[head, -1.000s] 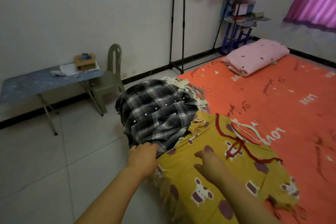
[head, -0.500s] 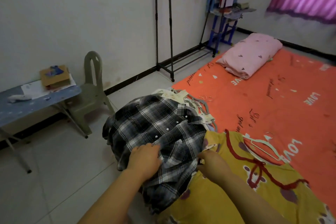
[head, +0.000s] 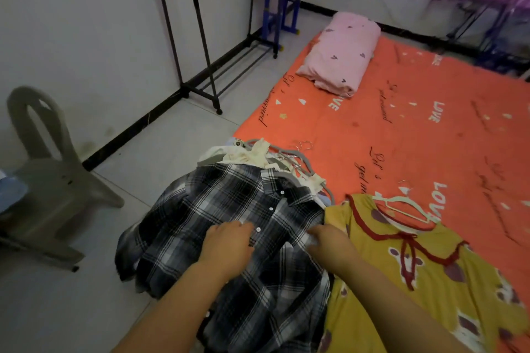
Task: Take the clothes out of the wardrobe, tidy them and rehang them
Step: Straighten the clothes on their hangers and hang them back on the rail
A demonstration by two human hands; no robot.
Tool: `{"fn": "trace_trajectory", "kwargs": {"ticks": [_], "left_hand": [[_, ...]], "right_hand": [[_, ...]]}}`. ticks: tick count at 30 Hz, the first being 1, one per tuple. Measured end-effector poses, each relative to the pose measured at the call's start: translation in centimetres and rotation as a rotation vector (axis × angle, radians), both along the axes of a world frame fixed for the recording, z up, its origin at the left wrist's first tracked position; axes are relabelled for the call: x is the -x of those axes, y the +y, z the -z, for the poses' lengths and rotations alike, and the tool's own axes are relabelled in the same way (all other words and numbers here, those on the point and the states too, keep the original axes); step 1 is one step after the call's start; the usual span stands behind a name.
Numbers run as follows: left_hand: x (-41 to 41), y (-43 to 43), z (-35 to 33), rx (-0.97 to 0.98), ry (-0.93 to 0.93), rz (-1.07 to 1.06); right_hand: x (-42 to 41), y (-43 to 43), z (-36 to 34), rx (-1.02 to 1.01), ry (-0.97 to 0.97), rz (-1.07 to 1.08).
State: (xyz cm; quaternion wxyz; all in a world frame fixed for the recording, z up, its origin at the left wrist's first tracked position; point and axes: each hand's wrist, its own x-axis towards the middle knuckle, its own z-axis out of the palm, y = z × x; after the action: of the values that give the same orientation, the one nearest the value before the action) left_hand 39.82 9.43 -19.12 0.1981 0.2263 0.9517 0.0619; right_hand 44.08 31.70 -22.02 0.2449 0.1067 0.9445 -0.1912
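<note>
Change in the hands: a second ago the left hand was at the hem of the checked shirt and the right hand lay on the yellow dress; now both are on the shirt front.
Change in the shirt: it lies more spread out than before, with collar and button strip showing.
Change in view: the desk has slid out to a blue corner at the left edge, and the chair now sits close to that edge.
Left grip: fingers bent down onto the button strip; I cannot tell whether they pinch the cloth.
Right grip: fingertips on the shirt's edge beside the dress, blurred; I cannot tell whether they are grasping.
Shirt's place: on top of a pile of clothes at the corner of the bed, one sleeve hanging toward the floor.
Dress: flat on the bed, touching the shirt's right side, with a white hanger in its neck.
Writing: "LOVE" in white capitals, repeated across the orange sheet; the dark script lines are not fully readable.
Further off: a pink pillow on the bed and a black clothes rack by the wall.
</note>
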Motion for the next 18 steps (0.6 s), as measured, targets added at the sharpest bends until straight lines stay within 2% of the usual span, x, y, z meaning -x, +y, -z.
{"fn": "trace_trajectory", "kwargs": {"ticks": [6,18], "left_hand": [[5.5,0.9,2.6,0.003,-0.011,0.028],[14.8,6.3,12.1,-0.023,-0.153,-0.009]], "right_hand": [[6.8,0.7,2.9,0.044,0.054,0.044],[21.1,4.7,15.2,0.008,0.089,0.174]]}}
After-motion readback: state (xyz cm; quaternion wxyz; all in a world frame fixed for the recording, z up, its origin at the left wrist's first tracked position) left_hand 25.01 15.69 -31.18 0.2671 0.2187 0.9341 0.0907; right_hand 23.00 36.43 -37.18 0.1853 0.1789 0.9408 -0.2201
